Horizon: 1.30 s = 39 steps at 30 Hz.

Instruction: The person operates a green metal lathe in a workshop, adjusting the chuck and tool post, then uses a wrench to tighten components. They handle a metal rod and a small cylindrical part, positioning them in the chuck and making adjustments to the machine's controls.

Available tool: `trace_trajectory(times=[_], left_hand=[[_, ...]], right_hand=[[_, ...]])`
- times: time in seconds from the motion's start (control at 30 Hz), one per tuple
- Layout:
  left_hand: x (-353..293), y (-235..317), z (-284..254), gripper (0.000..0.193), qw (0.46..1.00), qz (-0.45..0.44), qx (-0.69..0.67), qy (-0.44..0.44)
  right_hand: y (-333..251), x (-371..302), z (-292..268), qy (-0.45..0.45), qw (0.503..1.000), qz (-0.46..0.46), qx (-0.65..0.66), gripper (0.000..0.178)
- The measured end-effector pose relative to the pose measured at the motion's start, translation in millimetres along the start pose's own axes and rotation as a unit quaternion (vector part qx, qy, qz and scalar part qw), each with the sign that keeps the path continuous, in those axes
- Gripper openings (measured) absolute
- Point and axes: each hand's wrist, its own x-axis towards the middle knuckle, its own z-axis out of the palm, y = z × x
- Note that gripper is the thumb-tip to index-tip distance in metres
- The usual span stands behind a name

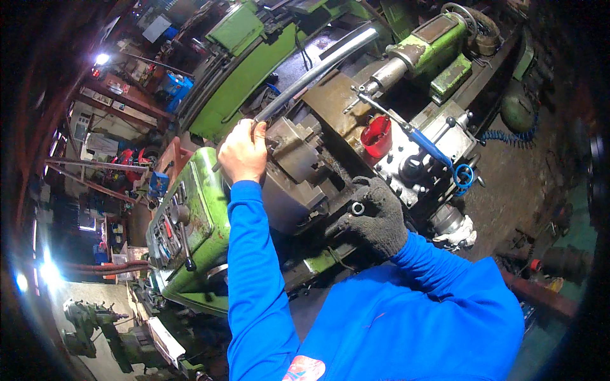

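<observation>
My bare left hand (243,150) is closed at the lower end of a long grey metal pipe (316,73), which slants up and away to the right. It sits beside the lathe chuck (295,151), a heavy metal block with stepped jaws. A short dark rod end pokes out on the hand's left. My right hand (379,219), in a dark knit glove, is held in front of the chuck with its fingers curled. Against that glove shows a small round metal end with a hole (358,208); the rest of this piece is hidden by the fingers.
Right of the chuck, a red cup (377,136) stands by the lathe carriage (419,159), with a blue-handled air gun (429,146) on it. The green tailstock (438,44) is farther back. Tools lie on the green headstock (213,209) at left.
</observation>
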Motion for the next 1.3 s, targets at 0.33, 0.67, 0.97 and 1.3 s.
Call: trace_trajectory(times=[0.33, 0.67, 0.97, 1.3], left_hand=[[-1, -3, 2, 0.04, 1.0, 0.004, -0.001, 0.001], [0, -1, -1, 0.041, 1.0, -0.001, 0.001, -0.007], [1, 0, -4, 0.041, 1.0, -0.013, -0.012, -0.016], [0, 0, 0, 0.037, 1.0, -0.004, 0.002, 0.0]], right_hand=[[-11, 4, -8, -0.004, 0.997, -0.039, -0.069, 0.047], [-12, 2, -6, -0.002, 0.997, -0.034, -0.07, 0.046], [-31, 8, -2, -0.025, 0.82, 0.29, 0.492, 0.035], [-15, 3, 3, 0.034, 0.655, 0.298, 0.694, 0.035]])
